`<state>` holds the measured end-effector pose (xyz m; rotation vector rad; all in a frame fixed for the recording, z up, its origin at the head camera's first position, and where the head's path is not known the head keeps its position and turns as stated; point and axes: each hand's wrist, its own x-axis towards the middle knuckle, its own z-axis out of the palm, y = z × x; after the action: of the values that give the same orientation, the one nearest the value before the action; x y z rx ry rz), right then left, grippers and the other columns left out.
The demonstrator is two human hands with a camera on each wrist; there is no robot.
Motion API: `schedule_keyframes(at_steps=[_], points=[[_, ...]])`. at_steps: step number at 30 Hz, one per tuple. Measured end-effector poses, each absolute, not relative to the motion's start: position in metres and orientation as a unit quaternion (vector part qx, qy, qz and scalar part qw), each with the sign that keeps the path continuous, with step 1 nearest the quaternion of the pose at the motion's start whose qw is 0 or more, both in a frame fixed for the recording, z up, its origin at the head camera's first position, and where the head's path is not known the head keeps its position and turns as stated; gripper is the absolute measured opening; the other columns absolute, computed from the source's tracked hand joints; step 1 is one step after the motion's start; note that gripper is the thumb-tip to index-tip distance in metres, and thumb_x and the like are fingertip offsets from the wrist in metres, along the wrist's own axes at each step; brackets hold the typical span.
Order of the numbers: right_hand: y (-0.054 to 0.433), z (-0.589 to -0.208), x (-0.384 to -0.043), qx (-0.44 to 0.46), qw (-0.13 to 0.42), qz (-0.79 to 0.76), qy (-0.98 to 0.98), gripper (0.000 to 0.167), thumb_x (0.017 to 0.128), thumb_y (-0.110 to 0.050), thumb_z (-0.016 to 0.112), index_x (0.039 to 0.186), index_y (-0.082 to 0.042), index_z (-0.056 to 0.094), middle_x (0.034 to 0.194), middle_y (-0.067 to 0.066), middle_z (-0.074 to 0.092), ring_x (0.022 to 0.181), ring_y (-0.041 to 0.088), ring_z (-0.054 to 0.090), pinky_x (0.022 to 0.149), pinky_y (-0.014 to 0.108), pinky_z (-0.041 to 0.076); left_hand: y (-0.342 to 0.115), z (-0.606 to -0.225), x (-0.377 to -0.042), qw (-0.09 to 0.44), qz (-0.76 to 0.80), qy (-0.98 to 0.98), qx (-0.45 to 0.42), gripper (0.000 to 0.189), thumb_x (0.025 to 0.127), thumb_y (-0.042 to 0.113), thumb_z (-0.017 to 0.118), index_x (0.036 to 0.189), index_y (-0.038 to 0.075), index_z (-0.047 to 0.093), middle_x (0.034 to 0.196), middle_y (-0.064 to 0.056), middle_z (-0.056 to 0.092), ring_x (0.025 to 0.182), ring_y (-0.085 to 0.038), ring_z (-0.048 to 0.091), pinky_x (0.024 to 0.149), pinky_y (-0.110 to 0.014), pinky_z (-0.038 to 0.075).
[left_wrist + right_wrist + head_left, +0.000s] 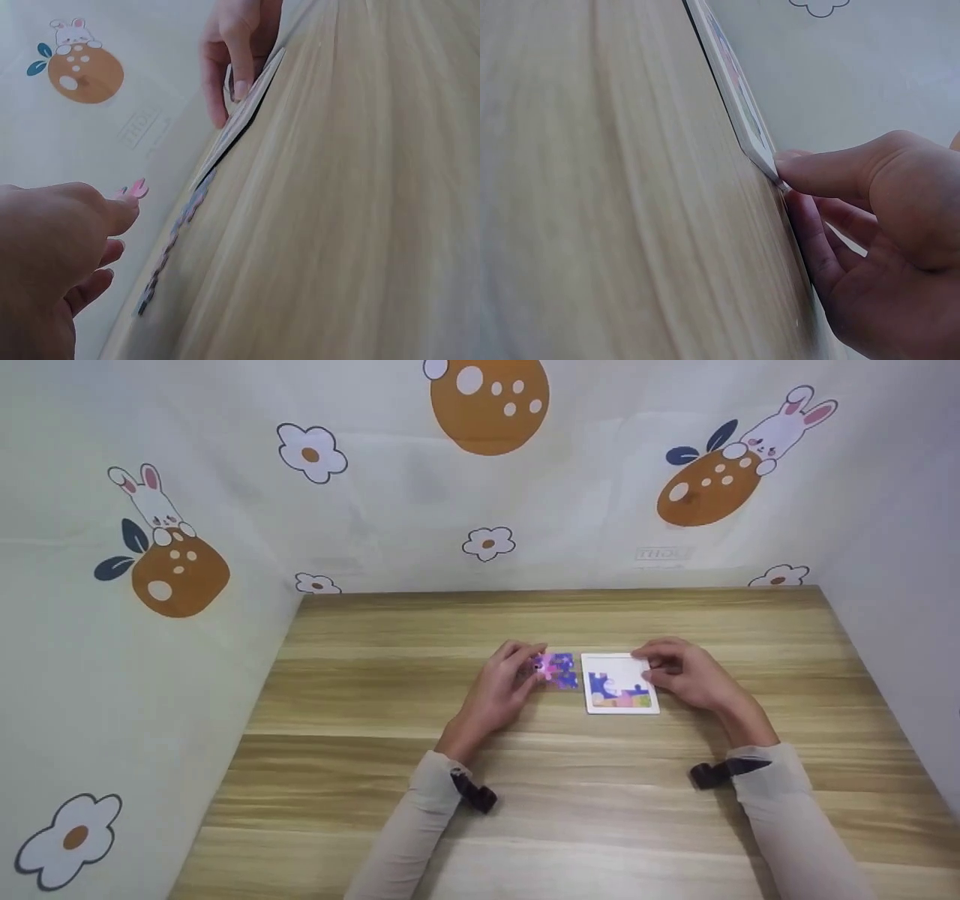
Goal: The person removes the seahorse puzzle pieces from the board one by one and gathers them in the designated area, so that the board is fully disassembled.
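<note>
My left hand (501,679) pinches a pink jigsaw piece (137,188) between thumb and fingertip, held up above the table. Right beneath it, to the left of the board, lies a group of purple and blue jigsaw pieces (568,679). The white-framed puzzle board (616,661) rests flat on the table, with pieces fitted along its lower part and left side and bare white base above. At the board's right edge my right hand (694,675) holds on, thumb (817,171) at the rim and fingers by the side.
The wood-grain table (360,787) is bounded by a pale back wall (397,510) printed with rabbits, oranges and flowers. Pale walls also rise at the left and right. A dark camera strap (474,793) circles the left wrist, another strap (720,772) the right.
</note>
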<state>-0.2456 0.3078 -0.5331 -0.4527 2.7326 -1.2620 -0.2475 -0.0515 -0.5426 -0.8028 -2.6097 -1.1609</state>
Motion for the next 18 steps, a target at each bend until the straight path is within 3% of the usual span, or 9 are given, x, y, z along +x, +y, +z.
schedule_keyframes(at_steps=[1, 3, 10, 18], points=[[0.308, -0.533, -0.245, -0.149, 0.048, -0.414, 0.897, 0.040, 0.098, -0.001, 0.075, 0.137, -0.003, 0.072, 0.149, 0.025, 0.061, 0.125, 0.040, 0.066, 0.111, 0.050, 0.056, -0.054, -0.543, -0.247, 0.086, -0.388, -0.878, -0.267, 0.049, 0.101, 0.016, 0.077, 0.148, 0.013, 0.065, 0.128, -0.006, 0.067, 0.112, -0.019, 0.070, 0.102, -0.026, 0.059], [0.309, -0.533, -0.245, -0.145, 0.051, -0.413, 0.898, 0.040, 0.098, -0.001, 0.074, 0.138, -0.004, 0.072, 0.150, 0.024, 0.060, 0.126, 0.040, 0.065, 0.110, 0.046, 0.056, -0.059, -0.545, -0.248, 0.080, -0.390, -0.878, -0.266, 0.049, 0.101, 0.016, 0.077, 0.148, 0.012, 0.065, 0.129, -0.007, 0.067, 0.114, -0.019, 0.070, 0.104, -0.027, 0.059], [0.309, -0.533, -0.245, -0.141, 0.058, -0.412, 0.898, 0.040, 0.098, -0.001, 0.074, 0.138, -0.006, 0.073, 0.149, 0.021, 0.061, 0.127, 0.037, 0.065, 0.101, 0.016, 0.051, -0.066, -0.546, -0.251, 0.052, -0.376, -0.882, -0.278, 0.046, 0.101, 0.018, 0.077, 0.145, 0.012, 0.067, 0.129, -0.008, 0.068, 0.120, -0.023, 0.068, 0.109, -0.033, 0.057], [0.308, -0.533, -0.246, -0.153, 0.049, -0.419, 0.894, 0.039, 0.098, 0.001, 0.074, 0.137, -0.002, 0.073, 0.148, 0.025, 0.062, 0.123, 0.037, 0.065, 0.098, 0.011, 0.051, -0.067, -0.547, -0.249, 0.037, -0.336, -0.891, -0.302, 0.045, 0.100, 0.024, 0.080, 0.143, 0.013, 0.071, 0.125, -0.007, 0.069, 0.119, -0.023, 0.062, 0.106, -0.039, 0.055]])
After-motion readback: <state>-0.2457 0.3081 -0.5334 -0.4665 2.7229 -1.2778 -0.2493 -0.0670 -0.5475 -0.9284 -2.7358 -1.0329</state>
